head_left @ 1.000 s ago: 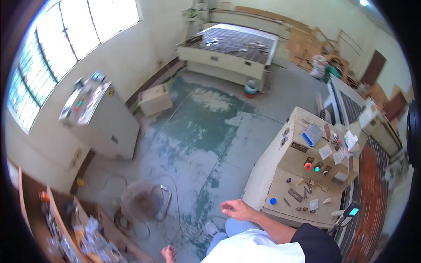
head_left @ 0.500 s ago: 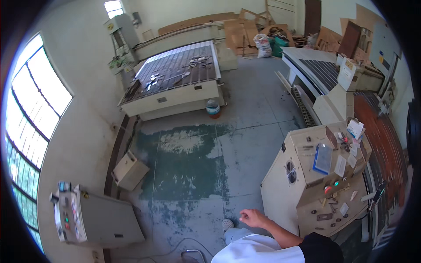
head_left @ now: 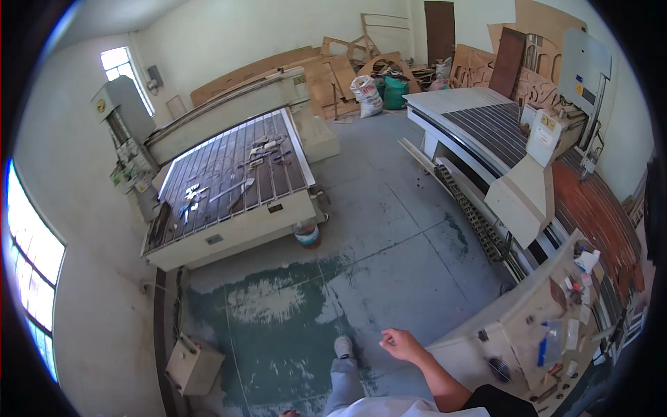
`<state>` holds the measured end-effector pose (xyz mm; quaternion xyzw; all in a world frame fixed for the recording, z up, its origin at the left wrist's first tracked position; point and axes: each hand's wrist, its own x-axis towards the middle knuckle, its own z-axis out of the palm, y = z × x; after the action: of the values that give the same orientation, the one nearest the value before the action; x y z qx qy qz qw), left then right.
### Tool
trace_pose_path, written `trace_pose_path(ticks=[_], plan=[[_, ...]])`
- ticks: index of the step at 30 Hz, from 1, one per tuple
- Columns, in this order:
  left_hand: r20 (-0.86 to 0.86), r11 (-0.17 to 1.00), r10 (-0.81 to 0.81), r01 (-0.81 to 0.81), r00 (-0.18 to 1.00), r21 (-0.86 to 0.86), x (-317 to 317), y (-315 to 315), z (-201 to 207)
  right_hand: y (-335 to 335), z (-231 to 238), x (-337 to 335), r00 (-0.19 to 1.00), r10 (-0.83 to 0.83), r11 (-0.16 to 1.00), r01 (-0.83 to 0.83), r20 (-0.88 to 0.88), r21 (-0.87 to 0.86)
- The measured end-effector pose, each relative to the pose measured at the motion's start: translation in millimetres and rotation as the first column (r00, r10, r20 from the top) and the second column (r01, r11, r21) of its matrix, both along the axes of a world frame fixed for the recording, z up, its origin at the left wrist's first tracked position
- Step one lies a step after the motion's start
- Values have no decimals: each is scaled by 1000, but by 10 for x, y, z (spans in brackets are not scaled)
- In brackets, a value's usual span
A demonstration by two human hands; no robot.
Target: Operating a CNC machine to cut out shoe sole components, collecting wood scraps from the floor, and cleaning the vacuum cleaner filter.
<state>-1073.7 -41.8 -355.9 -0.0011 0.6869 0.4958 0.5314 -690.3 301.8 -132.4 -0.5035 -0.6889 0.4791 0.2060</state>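
Note:
My right hand (head_left: pixel 401 345) is held out in front of me above the floor, fingers loosely curled and closed, with nothing seen in them. It touches nothing; nearest to it is the cream control cabinet (head_left: pixel 458 344) on the right. Of my left hand (head_left: pixel 289 413) only a sliver shows at the lower edge, its fingers mostly hidden. My foot in a light shoe (head_left: pixel 343 347) is on the grey and green floor (head_left: pixel 278 347).
A slatted machine bed (head_left: pixel 229 174) with metal offcuts stands at left, a bucket (head_left: pixel 307 234) by its corner. Another machine (head_left: pixel 479 111) stands at right, its cable chain (head_left: pixel 469 208) along the side. Sacks (head_left: pixel 367 96) and wood panels (head_left: pixel 340 76) lie behind. A small box (head_left: pixel 194 366) sits by the left wall.
My view has moved forward, with the machines nearer and the cabinet lower right. The grey cabinet at lower left has left view. A sliver of my left hand has appeared.

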Motion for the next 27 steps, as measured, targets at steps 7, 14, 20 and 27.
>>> trace_pose_path(ticks=[7,14,20,27], plan=[[-73,878,-385,340,920,-337,-790,3117,-111,1817,78,-165,933,-163,960,76,321,269],[-198,697,-712,642,674,-320,-429,6506,235,3142,-84,335,816,-480,876,426,323,225],[-444,651,-723,737,529,-182,161,8902,53,4710,-588,713,776,-385,900,435,499,18],[-440,471,-834,846,334,-250,1045,11091,760,7198,-113,1162,778,-377,915,397,502,72]])
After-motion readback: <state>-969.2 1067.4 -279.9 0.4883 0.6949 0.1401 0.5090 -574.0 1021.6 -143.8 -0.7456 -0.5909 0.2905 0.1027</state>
